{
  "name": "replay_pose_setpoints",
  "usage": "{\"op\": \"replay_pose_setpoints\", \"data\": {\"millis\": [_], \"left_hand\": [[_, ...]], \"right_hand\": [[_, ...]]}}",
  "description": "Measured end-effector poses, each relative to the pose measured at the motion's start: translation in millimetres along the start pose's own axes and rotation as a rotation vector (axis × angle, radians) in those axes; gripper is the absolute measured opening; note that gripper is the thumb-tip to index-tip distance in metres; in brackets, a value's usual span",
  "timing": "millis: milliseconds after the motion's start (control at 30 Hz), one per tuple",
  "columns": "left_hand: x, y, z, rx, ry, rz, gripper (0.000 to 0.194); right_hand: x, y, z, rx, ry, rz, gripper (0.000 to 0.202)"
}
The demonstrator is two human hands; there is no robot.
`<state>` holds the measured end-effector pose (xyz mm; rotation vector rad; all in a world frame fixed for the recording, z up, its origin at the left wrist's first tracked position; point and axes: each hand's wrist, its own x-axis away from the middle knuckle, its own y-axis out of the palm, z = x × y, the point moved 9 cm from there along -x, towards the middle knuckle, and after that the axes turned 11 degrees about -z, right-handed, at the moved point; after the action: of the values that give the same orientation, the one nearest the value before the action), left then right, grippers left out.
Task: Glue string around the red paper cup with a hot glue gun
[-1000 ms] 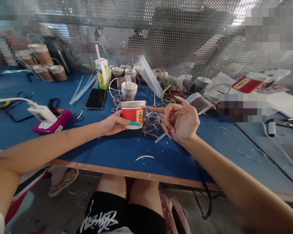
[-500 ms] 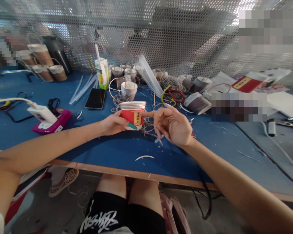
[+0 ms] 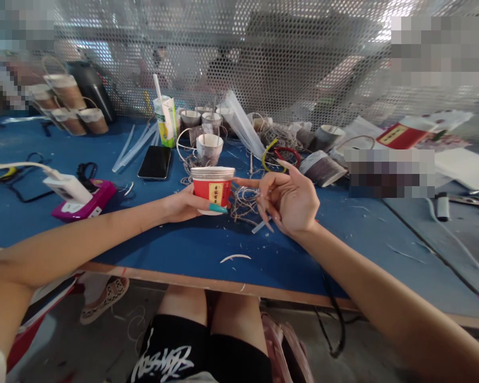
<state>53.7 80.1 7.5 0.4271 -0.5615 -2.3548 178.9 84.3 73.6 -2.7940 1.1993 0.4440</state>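
Note:
A red paper cup (image 3: 219, 193) with a yellow label stands upright just above the blue table, its layered white rims looking like a small stack. My left hand (image 3: 186, 204) is wrapped round it from the left, thumb with a green nail across the front. To the right, my right hand (image 3: 293, 199) is held palm up with fingers apart and nothing in it. Its index fingertip points at the cup's right side; whether it touches I cannot tell. Behind the cup stands a white-rimmed cup (image 3: 209, 150), and tangled grey cord (image 3: 245, 204) lies between the hands.
A phone (image 3: 155, 162), a drink carton (image 3: 165, 121) and clear plastic strips (image 3: 243, 125) lie behind the hands. At left is a purple power strip (image 3: 83, 201) with a white plug. Several handled cups (image 3: 69, 91) stand farther back. Scissors (image 3: 473, 201) lie at right. A perforated metal screen (image 3: 287, 53) closes the back.
My left hand has shifted slightly left and turned the cup, so its label now sits farther left. My right hand has drawn back a little to the right, its index finger leaving the label.

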Motion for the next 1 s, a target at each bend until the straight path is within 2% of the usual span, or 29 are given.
{"op": "replay_pose_setpoints", "data": {"millis": [233, 333, 467, 533, 667, 833, 933, 1000], "left_hand": [[1, -3.5, -1, -0.024, -0.019, 0.031, 0.053], [0, -0.2, 1, -0.024, 0.0, 0.023, 0.055], [-2, 6.1, 1, -0.028, 0.005, -0.032, 0.057], [-2, 5.9, 1, -0.024, 0.006, -0.047, 0.053], [-1, 3.8, -1, -0.001, -0.003, -0.08, 0.049], [0, 3.3, -1, 0.071, -0.022, -0.094, 0.052], [0, 3.5, 0, 0.098, -0.018, -0.08, 0.05], [0, 4.3, 2, 0.103, -0.011, -0.075, 0.048]], "right_hand": [[2, -15, -6, 0.03, -0.068, 0.118, 0.049], [3, -3, -8, 0.054, -0.061, 0.061, 0.049], [4, 15, 1, 0.095, 0.047, -0.055, 0.051], [4, 17, 2, 0.095, 0.069, -0.06, 0.051], [3, 5, 1, 0.086, 0.055, 0.017, 0.049], [2, -9, -2, 0.08, -0.019, 0.091, 0.048], [3, -11, -8, 0.114, -0.07, 0.13, 0.051], [3, -6, -6, 0.121, -0.032, 0.116, 0.052]]}}
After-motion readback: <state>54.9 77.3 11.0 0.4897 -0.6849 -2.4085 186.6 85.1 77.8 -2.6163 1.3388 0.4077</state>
